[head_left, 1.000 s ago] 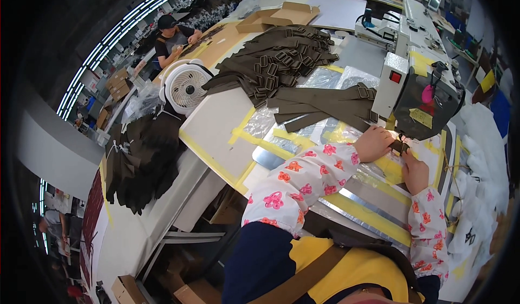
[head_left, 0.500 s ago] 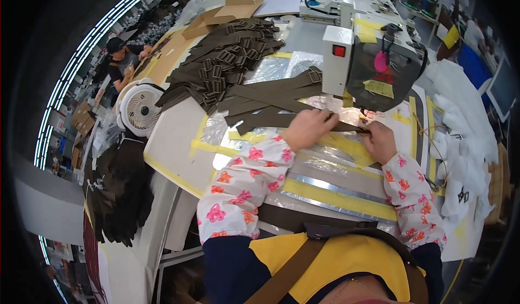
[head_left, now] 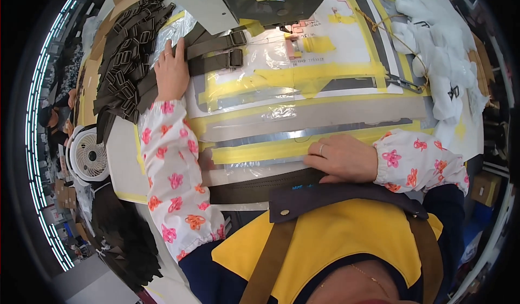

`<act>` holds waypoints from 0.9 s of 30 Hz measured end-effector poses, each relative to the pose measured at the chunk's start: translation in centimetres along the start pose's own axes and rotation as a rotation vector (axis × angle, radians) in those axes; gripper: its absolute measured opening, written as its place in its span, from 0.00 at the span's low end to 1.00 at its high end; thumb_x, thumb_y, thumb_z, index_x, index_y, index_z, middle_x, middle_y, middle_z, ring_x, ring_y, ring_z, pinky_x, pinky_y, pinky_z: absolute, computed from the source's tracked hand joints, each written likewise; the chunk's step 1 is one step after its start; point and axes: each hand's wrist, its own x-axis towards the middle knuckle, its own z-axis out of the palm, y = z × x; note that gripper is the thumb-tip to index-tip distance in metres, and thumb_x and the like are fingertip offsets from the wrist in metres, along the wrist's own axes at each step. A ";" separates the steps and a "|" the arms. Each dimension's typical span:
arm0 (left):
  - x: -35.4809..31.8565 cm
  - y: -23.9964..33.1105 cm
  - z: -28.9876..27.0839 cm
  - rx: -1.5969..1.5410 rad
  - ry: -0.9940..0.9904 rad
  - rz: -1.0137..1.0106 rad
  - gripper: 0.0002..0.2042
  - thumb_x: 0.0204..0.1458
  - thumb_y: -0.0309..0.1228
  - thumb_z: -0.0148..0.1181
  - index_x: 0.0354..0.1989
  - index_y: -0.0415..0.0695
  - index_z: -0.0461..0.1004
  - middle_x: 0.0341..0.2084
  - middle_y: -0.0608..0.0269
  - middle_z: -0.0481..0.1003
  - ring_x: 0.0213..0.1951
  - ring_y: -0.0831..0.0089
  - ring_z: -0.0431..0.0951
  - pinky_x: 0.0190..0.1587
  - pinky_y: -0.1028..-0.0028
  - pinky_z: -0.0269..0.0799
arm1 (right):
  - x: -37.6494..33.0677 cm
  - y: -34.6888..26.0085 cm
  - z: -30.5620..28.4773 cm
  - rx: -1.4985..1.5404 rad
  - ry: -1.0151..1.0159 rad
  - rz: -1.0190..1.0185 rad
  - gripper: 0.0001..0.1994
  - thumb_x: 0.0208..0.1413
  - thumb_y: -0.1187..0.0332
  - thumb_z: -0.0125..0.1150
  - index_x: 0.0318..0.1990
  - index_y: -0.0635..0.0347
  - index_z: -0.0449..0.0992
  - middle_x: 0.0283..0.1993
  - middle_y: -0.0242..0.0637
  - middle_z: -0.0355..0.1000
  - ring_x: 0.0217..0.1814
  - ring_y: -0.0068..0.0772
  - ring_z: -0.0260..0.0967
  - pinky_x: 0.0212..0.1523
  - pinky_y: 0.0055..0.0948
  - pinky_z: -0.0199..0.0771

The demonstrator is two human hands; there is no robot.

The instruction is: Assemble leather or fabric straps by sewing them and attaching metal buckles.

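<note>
My left hand (head_left: 172, 71) lies with fingers spread beside the pile of straps, its fingertips over dark straps. Just right of it, two dark brown straps (head_left: 208, 62) end in metal buckles (head_left: 236, 39), left of the sewing machine's needle area (head_left: 285, 29). Close to the table's front edge is my right hand (head_left: 346, 155), a ring on one finger. Its fingers are curled together above a dark stitched band (head_left: 254, 187); whatever they may hold is hidden under them.
The sewing machine head (head_left: 260, 1) overhangs the far middle. A heap of buckled straps (head_left: 127, 55) lies at left, beyond a white fan (head_left: 89, 155). White wadding (head_left: 444, 71) piles up at right. Yellow tape (head_left: 260, 152) and plastic film cover the worktop.
My view has tilted and shifted. Both hands have left the strap they held under the machine: the left moved toward the strap pile, the right back to the front edge.
</note>
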 end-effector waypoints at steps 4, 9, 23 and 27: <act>-3.2 9.2 -10.0 -0.757 -0.265 0.188 0.14 0.43 0.29 0.58 0.40 0.41 0.70 0.35 0.51 0.71 0.37 0.55 0.71 0.40 0.63 0.66 | -1.6 0.0 1.3 0.052 -0.092 0.084 0.16 0.42 0.60 0.61 0.33 0.60 0.64 0.30 0.40 0.65 0.32 0.44 0.66 0.30 0.38 0.65; -10.0 15.3 -17.6 -0.981 -0.581 0.481 0.18 0.35 0.33 0.63 0.37 0.43 0.70 0.25 0.61 0.68 0.30 0.63 0.70 0.31 0.69 0.66 | -1.4 0.5 1.8 0.169 -0.200 0.131 0.15 0.46 0.60 0.57 0.31 0.62 0.62 0.29 0.44 0.66 0.31 0.48 0.66 0.29 0.42 0.64; -0.9 10.1 -11.9 -0.846 -0.396 0.274 0.12 0.45 0.34 0.59 0.35 0.41 0.73 0.29 0.52 0.73 0.34 0.55 0.72 0.33 0.66 0.68 | 0.3 10.0 -5.3 0.346 0.006 0.352 0.06 0.46 0.69 0.59 0.28 0.62 0.72 0.22 0.36 0.70 0.24 0.31 0.68 0.27 0.27 0.66; 2.4 7.3 -5.9 -0.592 -0.176 0.210 0.25 0.39 0.43 0.62 0.46 0.44 0.69 0.49 0.52 0.62 0.53 0.51 0.60 0.52 0.58 0.57 | 1.2 10.1 -4.1 0.346 0.132 0.302 0.04 0.46 0.71 0.57 0.29 0.61 0.72 0.24 0.37 0.70 0.27 0.35 0.69 0.29 0.29 0.67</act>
